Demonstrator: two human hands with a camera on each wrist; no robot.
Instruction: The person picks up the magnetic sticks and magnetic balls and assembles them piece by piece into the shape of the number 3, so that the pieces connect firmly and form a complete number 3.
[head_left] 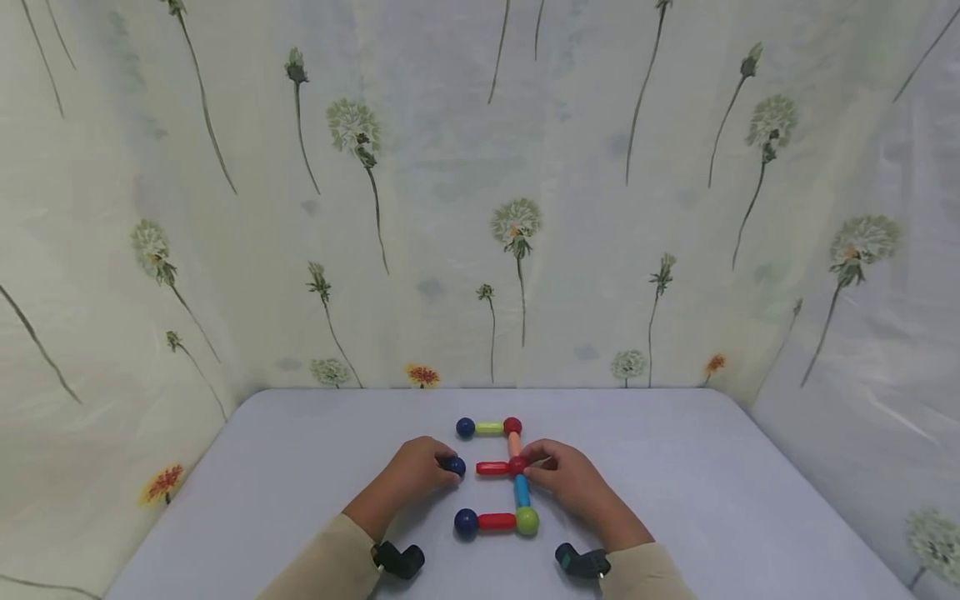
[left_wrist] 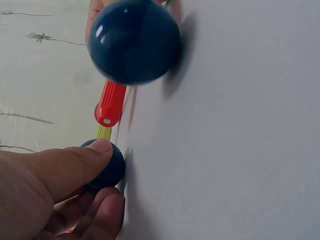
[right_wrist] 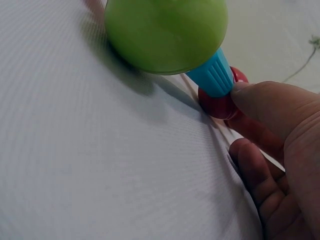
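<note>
My left hand (head_left: 415, 468) pinches a dark blue ball (left_wrist: 116, 170) between thumb and fingers, just left of a red stick (head_left: 492, 468). A gap separates that ball from the stick's free end. The stick's other end meets the middle red ball (head_left: 517, 466), which my right hand (head_left: 566, 475) grips from the right with thumb and fingers. From this ball an orange stick (head_left: 513, 443) runs back to another red ball (head_left: 512, 426), and a blue stick (head_left: 522, 492) runs forward to a green ball (head_left: 527, 521). Part of the middle ball is hidden in the right wrist view.
At the back, a yellow-green stick (head_left: 489, 428) links the far red ball to a blue ball (head_left: 465, 427). In front, a red stick (head_left: 497, 522) joins the green ball to a blue ball (head_left: 466, 522). A flower-patterned curtain (head_left: 450, 208) hangs behind the white table (head_left: 315, 450).
</note>
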